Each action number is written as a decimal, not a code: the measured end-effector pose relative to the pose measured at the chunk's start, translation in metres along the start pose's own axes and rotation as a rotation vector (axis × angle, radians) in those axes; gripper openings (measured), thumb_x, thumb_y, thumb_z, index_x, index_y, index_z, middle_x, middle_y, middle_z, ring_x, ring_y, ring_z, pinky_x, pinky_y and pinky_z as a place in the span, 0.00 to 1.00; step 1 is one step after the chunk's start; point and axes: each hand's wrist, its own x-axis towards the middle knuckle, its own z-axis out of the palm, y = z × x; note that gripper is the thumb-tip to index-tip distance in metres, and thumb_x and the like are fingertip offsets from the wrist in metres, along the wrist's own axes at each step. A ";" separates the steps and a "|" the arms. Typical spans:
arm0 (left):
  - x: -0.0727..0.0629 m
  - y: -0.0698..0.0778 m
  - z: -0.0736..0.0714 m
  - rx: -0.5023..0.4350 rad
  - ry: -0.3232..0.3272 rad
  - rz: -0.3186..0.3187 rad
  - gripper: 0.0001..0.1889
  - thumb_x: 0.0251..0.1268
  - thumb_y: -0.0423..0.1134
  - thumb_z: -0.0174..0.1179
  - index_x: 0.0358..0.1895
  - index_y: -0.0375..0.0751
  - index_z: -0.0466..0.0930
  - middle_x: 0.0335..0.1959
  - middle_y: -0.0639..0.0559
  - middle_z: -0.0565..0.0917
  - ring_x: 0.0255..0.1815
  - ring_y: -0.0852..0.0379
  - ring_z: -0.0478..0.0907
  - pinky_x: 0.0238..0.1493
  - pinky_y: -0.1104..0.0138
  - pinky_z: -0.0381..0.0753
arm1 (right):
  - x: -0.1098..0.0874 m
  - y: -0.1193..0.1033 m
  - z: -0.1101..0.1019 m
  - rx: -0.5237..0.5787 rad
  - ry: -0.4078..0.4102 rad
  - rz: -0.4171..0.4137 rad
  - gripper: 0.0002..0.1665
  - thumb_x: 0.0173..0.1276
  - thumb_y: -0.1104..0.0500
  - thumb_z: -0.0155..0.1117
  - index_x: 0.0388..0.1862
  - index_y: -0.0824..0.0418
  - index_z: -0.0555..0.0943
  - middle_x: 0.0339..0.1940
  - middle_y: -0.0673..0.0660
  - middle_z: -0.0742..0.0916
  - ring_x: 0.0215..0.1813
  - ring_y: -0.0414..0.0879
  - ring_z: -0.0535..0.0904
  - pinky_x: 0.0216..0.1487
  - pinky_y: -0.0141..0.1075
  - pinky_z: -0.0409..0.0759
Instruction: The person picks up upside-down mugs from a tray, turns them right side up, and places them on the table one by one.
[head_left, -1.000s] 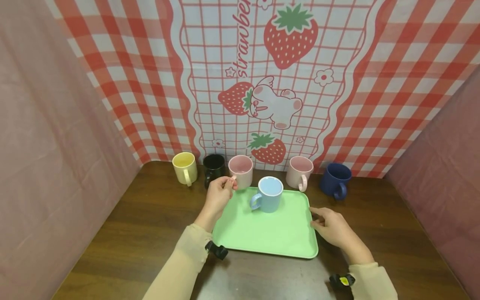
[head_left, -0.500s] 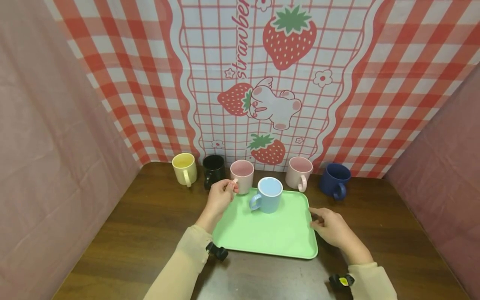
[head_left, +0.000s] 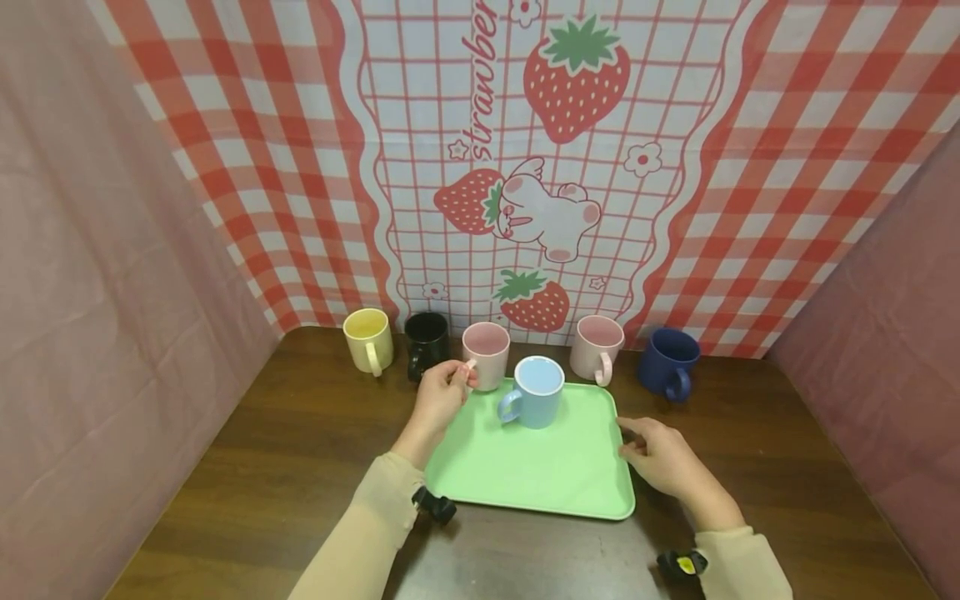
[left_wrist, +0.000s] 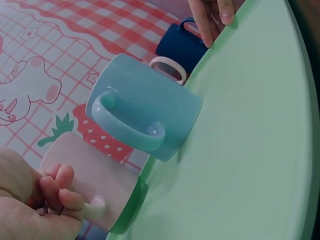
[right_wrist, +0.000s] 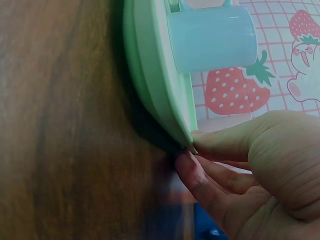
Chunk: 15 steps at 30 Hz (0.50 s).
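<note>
My left hand (head_left: 441,398) pinches the handle of a pink mug (head_left: 487,357) at the far left edge of a light green tray (head_left: 536,471). In the left wrist view, curled fingertips hold the handle of that mug (left_wrist: 92,175), which looks upright; whether its base touches the tray is unclear. A light blue mug (head_left: 542,396) stands on the tray, handle pointing left. At the tray's right rim is my right hand (head_left: 660,454). The right wrist view has its thumb on top of the tray's rim (right_wrist: 165,95) and its fingers beneath, pinching it.
Behind the tray stand a yellow mug (head_left: 369,343), a black mug (head_left: 426,342), a second pink mug (head_left: 596,346) and a dark blue mug (head_left: 670,362). A checked strawberry cloth (head_left: 405,167) hangs behind the wooden table (head_left: 285,450). Pink curtains close both sides.
The pink mug in my left hand has come down and slightly right, closer to the tray's far left edge. My right hand has stayed at the rim. The head view has tilted slightly.
</note>
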 end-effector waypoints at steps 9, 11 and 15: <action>-0.001 -0.001 0.004 0.015 -0.029 -0.022 0.12 0.87 0.29 0.53 0.44 0.25 0.84 0.35 0.46 0.85 0.30 0.59 0.73 0.27 0.74 0.69 | -0.002 -0.002 0.003 0.004 0.025 0.012 0.25 0.67 0.69 0.74 0.62 0.74 0.85 0.48 0.62 0.89 0.39 0.42 0.83 0.41 0.40 0.84; -0.001 -0.001 0.005 0.014 -0.033 -0.024 0.12 0.87 0.30 0.53 0.44 0.25 0.84 0.35 0.47 0.85 0.29 0.60 0.72 0.27 0.74 0.68 | -0.002 -0.002 0.004 0.005 0.033 0.013 0.25 0.66 0.69 0.74 0.62 0.74 0.85 0.48 0.62 0.89 0.39 0.42 0.82 0.41 0.40 0.84; -0.002 -0.001 0.006 0.015 -0.041 -0.018 0.13 0.88 0.29 0.52 0.45 0.24 0.84 0.35 0.46 0.85 0.28 0.61 0.72 0.28 0.73 0.69 | -0.002 -0.002 0.005 0.009 0.023 0.025 0.25 0.68 0.68 0.72 0.64 0.75 0.84 0.49 0.64 0.89 0.39 0.42 0.82 0.41 0.40 0.83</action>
